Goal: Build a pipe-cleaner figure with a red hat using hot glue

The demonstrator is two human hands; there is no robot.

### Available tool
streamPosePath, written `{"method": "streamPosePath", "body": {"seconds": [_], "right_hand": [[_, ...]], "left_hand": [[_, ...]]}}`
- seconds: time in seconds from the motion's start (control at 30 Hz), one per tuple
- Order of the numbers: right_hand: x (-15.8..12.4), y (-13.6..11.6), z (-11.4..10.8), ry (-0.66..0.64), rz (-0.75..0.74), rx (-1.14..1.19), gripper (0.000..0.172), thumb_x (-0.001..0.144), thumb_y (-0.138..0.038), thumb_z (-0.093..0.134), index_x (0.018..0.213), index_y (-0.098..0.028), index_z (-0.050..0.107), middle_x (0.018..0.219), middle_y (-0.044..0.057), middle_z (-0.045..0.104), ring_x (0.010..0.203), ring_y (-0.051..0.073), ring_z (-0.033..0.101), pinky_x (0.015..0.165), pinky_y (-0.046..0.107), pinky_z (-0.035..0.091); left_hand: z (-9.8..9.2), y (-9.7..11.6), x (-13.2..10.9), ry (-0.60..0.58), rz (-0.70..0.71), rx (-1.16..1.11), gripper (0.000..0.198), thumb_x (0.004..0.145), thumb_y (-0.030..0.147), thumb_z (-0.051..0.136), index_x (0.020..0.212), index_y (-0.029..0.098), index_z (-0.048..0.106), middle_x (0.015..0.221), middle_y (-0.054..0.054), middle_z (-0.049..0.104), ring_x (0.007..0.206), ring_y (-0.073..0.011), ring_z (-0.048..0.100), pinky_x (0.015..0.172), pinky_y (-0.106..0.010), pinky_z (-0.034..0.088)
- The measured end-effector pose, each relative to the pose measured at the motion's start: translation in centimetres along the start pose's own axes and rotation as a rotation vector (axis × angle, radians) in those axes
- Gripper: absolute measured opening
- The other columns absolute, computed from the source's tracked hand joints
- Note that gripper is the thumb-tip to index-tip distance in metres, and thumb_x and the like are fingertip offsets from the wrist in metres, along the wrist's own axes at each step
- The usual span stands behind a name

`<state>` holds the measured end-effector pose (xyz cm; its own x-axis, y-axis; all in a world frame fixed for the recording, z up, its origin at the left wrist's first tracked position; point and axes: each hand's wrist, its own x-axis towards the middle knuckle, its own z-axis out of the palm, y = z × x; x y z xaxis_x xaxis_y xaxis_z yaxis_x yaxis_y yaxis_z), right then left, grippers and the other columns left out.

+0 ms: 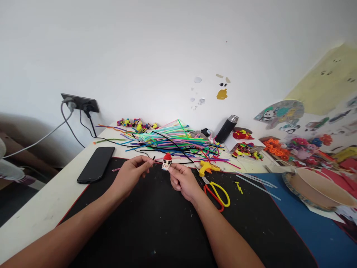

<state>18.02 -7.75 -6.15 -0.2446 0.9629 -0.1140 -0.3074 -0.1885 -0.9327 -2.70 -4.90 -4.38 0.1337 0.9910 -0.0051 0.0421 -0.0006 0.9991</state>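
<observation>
Over the black mat [156, 230], my right hand [184, 180] pinches a small figure head [166, 162] from its lower right side. The head has a white face with dark drawn features and a red top, and it stands upright. To its left, a little apart, my left hand [134, 171] is closed, thumb against fingertips. From that pinch sticks the tip of a short black piece [153, 158], which looks like pipe cleaner; the fingers hide the rest. Just right of my right hand lie scissors [227, 197] with one yellow and one red handle loop, and a yellow glue gun [206, 168].
Behind the hands is a heap of coloured pipe cleaners [173, 141]. A black phone [96, 165] lies at left, below a wall socket [80, 102] with cables. A dark flask [227, 128] leans at the back. Clear glue sticks [259, 184] and a round basket [318, 186] are at right.
</observation>
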Motion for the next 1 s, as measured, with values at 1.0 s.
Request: {"method": "streamPosePath", "body": {"seconds": [1.0], "right_hand": [[0.0, 1.0, 0.2, -0.052, 0.035, 0.045, 0.034, 0.085, -0.044, 0.08, 0.094, -0.017, 0.061, 0.049, -0.012, 0.041, 0.036, 0.003, 0.026, 0.039, 0.02, 0.013]], "left_hand": [[1.3, -0.7, -0.7, -0.005, 0.038, 0.084, 0.032, 0.078, 0.05, 0.073, 0.078, 0.019, 0.07, 0.079, -0.002, 0.07, 0.076, -0.0194, 0.06, 0.074, -0.03, 0.044]]}}
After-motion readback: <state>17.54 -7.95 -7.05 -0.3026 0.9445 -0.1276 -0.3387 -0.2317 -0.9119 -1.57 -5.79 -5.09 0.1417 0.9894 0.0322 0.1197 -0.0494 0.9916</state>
